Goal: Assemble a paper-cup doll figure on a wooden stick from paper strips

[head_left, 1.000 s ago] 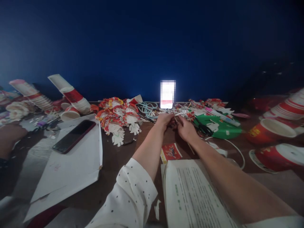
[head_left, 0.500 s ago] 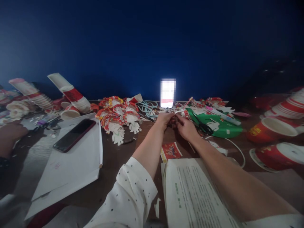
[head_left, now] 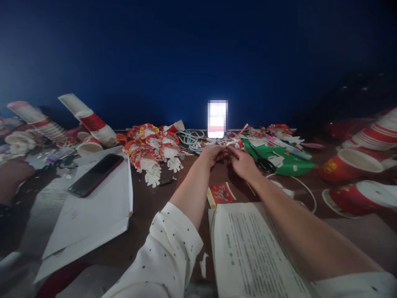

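Thin pale stick (head_left: 251, 188), just beyond the far edge of the booklet (head_left: 248, 248), slants out from under your right hand (head_left: 241, 160). Its long axis runs from a near end on your right, close to that edge, away and leftward toward your joined fingertips, so your right hand is the nearer one and lies across the line. Your right thumb and forefinger look pinched on its upper part; your left hand (head_left: 215, 154) meets them with curled fingers, but you cannot tell what it grips, since the meeting point is small and hidden.

Between the booklet and your hands, a red card (head_left: 222, 193) lies flat on the brown tabletop (head_left: 149, 203). Beyond the booklet to its right are black-handled scissors (head_left: 266, 165) on a green sheet (head_left: 294, 164); farther right of it sit red paper cups (head_left: 353, 165). Straight beyond the booklet a lit phone (head_left: 216, 120) stands upright before the dark blue wall (head_left: 173, 54). Beyond it to the left are heaped paper figures (head_left: 151, 142), then a dark phone (head_left: 95, 175) on white sheets (head_left: 99, 219). At the booklet's far left, another person's hand (head_left: 15, 177) rests.
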### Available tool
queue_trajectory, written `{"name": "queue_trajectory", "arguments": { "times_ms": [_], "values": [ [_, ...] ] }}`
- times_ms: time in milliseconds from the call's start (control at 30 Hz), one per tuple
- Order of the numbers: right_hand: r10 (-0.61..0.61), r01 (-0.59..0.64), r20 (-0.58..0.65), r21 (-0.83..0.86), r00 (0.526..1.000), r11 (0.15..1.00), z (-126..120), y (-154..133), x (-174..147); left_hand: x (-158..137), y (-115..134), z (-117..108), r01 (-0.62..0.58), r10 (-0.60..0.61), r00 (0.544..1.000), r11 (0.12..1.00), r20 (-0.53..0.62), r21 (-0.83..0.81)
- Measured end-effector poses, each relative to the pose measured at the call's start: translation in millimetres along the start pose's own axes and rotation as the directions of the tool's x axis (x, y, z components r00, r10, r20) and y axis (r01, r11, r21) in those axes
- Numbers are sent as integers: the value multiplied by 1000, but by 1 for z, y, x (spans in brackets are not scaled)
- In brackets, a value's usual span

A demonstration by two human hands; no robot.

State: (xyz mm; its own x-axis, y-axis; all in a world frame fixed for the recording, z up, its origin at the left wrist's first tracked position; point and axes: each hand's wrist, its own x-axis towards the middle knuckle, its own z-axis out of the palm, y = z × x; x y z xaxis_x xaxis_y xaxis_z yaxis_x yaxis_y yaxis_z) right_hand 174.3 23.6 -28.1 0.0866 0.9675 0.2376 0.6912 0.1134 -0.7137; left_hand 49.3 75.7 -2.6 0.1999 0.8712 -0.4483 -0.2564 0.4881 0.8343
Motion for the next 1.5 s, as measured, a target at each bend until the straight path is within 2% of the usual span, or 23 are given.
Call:
{"name": "queue_trajectory", "arguments": {
  "times_ms": [167,333,467,533,633,767,1000,1167,1500],
  "values": [
    [2,-1,-17,83,1000,997,-1,0,1,-1,0,-4,-21,21,998,1000,63,-1],
    [114,-120,37,281,993,952,3,5,2,-1,-3,-3,-50,53,996,998,67,-40],
    [153,-170,74,380,985,909,6,6,2,-1,-4,-1,-52,54,997,998,54,-38],
    [137,-151,63,340,989,928,6,5,0,0,-5,1,-53,54,997,998,47,-31],
    [79,-79,4,193,997,978,5,2,-1,1,-5,3,-54,54,998,999,20,-2],
    [49,-46,-33,90,998,995,6,-2,-2,2,-5,7,-36,38,999,998,-32,44],
    [27,-21,-80,73,996,997,10,-1,-4,5,-6,10,-26,36,995,994,-93,106],
    [29,-24,-64,82,998,996,11,1,-5,7,-8,11,-39,57,993,983,-100,181],
    [36,-29,-56,129,998,991,13,4,-4,7,-6,7,3,3,999,992,-51,127]
  ]
}}
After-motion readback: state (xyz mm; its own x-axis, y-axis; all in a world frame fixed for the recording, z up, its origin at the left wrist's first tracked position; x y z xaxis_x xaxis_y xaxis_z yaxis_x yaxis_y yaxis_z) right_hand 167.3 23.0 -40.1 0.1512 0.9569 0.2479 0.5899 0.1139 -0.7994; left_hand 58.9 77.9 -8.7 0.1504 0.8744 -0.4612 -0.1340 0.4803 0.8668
